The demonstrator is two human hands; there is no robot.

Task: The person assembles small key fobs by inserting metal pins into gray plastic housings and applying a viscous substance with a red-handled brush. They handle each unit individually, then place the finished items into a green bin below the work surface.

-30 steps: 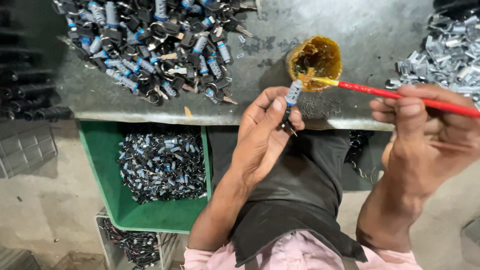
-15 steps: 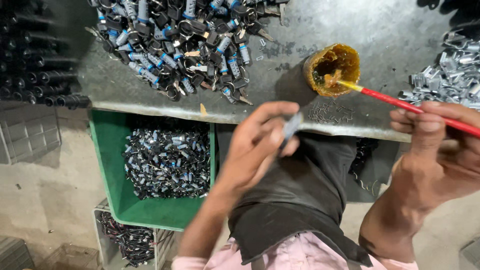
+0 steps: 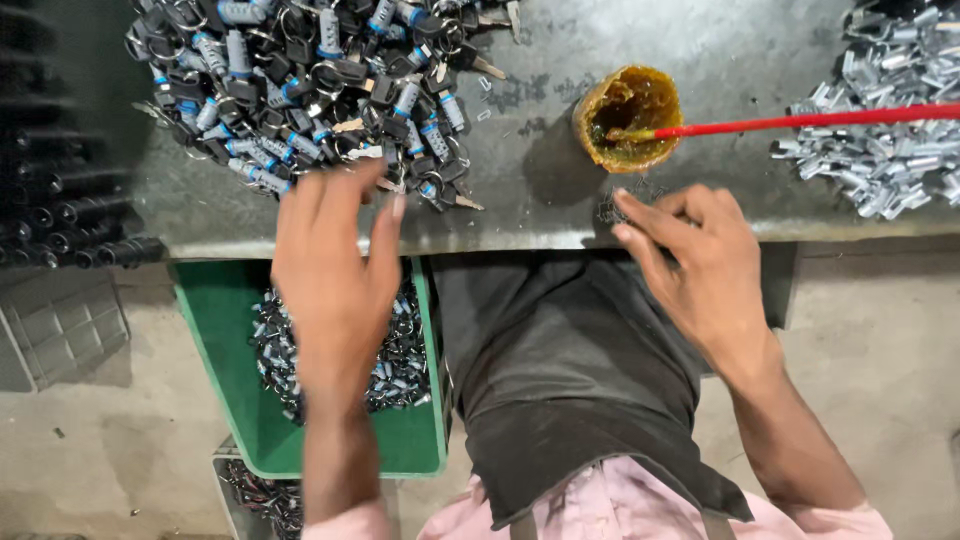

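Observation:
My left hand (image 3: 335, 270) hovers open, palm down, over the near edge of a pile of small lock cylinders with keys (image 3: 310, 80) on the grey bench (image 3: 540, 190). It holds nothing. My right hand (image 3: 700, 260) rests at the bench's front edge with fingers loosely spread, empty, just below a small round cup of amber grease (image 3: 628, 118). A red-handled brush (image 3: 800, 122) lies with its tip in the cup and its handle running off to the right.
A green bin (image 3: 225, 350) with finished lock cylinders stands below the bench on the left. A heap of small silver metal parts (image 3: 890, 110) lies at the right. Dark cylinder bodies (image 3: 70, 210) are stacked at the far left. A second crate (image 3: 255, 490) sits lower down.
My left hand no longer holds the lock cylinder and has moved left, opening over the pile. My right hand has let go of the red brush, which now rests in the cup.

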